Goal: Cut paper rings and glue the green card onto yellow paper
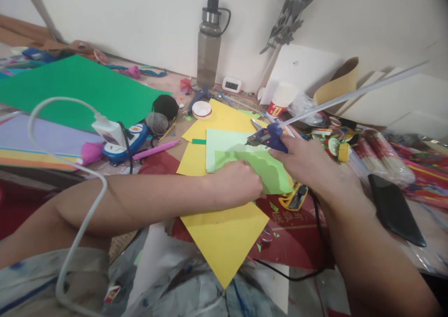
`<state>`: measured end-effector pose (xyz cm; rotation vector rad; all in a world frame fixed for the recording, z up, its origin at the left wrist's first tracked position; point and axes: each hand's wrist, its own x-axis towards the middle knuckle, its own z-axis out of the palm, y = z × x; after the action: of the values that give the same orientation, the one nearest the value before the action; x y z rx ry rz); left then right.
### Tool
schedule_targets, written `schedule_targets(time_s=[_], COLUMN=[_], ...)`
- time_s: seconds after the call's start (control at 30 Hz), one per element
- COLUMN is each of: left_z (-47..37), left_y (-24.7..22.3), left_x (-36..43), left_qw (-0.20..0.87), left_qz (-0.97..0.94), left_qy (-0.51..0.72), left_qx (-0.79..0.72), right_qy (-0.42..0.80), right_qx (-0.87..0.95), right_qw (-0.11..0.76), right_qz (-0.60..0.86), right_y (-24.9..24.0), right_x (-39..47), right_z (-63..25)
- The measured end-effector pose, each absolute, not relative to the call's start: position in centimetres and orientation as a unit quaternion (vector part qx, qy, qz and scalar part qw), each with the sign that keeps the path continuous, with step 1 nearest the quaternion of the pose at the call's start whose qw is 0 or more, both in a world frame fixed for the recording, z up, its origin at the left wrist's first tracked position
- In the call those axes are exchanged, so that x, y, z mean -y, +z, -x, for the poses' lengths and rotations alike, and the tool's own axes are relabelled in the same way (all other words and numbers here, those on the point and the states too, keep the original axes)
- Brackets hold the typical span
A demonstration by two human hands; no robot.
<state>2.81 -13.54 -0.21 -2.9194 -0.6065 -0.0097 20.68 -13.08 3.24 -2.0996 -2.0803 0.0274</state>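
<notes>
Nearest, a white cable is looped across the left forearm, and a yellow card sheet lies on the red printed paper that covers this part of the worktop. Just beyond, a light green scalloped paper piece is pinned down at its near left edge by the left hand, its fingers closed over the paper, apparently so that the sheet is kept flat and steady. The blue glue gun is gripped in the right hand, fingers wrapped shut around its handle, and its nozzle is pointed left at the paper's upper edge, just beside or touching it; contact cannot be told. A long clear glue stick projects from the gun's back, up to the right. Farther off, a large green card sheet is spread at the left, and a grey water bottle is stood against the wall.
</notes>
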Motion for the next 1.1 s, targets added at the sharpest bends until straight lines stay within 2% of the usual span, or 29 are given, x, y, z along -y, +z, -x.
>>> schedule_targets(time_s=[0.4,0.53,0.77,1.1], left_z=[-2.8,-2.9,-2.9,-2.9], left_y=[-0.8,-1.4,-1.2,-1.3], left_x=[14.6,14.3,14.3,14.2], left_qw=[0.103,0.107,0.098,0.108], left_qz=[0.971,0.972,0.973,0.972], left_qy=[-0.024,-0.033,-0.052,-0.035], left_qx=[0.213,0.206,0.201,0.205], right_qy=[0.096,0.062,0.1,0.066], right_qx=[0.727,0.728,0.744,0.714], right_qw=[0.122,0.128,0.125,0.14], right_qz=[0.669,0.671,0.648,0.682], right_y=[3.0,2.1,2.6,1.6], right_x=[13.1,11.9,12.4,10.3], right_z=[-18.1,-16.5,-17.1,-17.0])
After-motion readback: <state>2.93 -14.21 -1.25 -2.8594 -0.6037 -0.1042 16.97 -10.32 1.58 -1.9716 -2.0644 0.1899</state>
